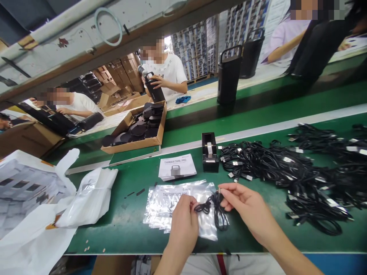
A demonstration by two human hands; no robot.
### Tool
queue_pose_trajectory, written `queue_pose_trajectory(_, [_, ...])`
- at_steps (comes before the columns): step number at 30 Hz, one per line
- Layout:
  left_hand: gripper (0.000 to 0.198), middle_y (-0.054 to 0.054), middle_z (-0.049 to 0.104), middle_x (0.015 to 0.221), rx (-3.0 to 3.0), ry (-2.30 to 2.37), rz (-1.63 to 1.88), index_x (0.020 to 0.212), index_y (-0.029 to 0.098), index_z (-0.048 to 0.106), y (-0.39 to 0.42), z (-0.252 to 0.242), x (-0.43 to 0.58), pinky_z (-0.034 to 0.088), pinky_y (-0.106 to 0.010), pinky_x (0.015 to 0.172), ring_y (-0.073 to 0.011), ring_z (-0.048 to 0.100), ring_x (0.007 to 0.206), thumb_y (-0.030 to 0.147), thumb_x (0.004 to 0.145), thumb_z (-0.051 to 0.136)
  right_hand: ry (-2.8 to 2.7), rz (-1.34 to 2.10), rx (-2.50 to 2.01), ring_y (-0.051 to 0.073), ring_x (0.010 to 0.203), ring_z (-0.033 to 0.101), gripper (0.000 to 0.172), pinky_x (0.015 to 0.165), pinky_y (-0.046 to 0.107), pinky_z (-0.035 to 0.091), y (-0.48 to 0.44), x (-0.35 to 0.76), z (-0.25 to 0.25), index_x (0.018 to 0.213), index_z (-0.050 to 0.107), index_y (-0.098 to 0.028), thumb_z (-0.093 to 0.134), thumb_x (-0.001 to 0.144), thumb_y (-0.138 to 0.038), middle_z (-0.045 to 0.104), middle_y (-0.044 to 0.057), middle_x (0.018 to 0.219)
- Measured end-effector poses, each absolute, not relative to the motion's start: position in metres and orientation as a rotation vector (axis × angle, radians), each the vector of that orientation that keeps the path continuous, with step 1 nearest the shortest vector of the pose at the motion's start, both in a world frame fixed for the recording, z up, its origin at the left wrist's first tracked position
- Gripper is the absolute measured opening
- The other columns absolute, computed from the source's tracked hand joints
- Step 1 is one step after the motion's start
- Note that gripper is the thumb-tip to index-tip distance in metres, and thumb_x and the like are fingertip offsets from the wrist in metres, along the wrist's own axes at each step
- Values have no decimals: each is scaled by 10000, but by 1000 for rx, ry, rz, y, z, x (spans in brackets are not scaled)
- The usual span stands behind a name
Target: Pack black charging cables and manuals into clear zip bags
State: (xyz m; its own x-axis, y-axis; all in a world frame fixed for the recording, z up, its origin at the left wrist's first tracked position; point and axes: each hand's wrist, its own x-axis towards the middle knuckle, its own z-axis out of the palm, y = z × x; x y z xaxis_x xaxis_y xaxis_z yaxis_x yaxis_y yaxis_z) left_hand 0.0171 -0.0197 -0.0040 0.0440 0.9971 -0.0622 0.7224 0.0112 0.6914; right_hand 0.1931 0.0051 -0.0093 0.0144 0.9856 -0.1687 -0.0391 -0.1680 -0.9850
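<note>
Head camera: a thin, looped black cable [217, 200] hangs between left grip [185, 217] and right grip [243, 201], both pinching it, above clear plastic bags [210, 230] on the green tabletop [126, 229]; heaped black USB cables [265, 162] lie rightward.

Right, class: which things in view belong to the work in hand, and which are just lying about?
Likely part of the work:
black cable in left hand and right hand
clear bags beneath the hands
cable heap
printed leaflets

Probably just lying about:
black scraps
blue bundle across the bench
</note>
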Motion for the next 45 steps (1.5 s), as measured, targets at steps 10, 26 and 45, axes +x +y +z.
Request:
queue_pose_trajectory(10, [171,-13,511,733,1688,1747,647,803,213,448,-18,-6,20,351,-297,621,-197,495,677,292,896,329,-821,1160,-1424,163,585,655,383,617,282,556,22,236,-19,779,706,-172,777,530,-455,710,35,678])
queue_pose_trajectory(26, [182,-8,513,719,1651,1717,762,810,209,467,-21,-9,19,360,-284,617,-186,498,667,317,898,349,-862,1373,-1367,178,652,677,342,672,282,549,10,215,-13,802,689,-170,732,605,-446,718,43,717])
queue_pose_trajectory(45, [168,2,489,710,1632,1678,951,781,208,463,-24,0,16,380,-266,621,-163,482,656,285,898,371,-1509,1234,-1472,139,509,487,254,507,252,375,4,154,-8,818,680,-162,529,784,-363,634,7,635])
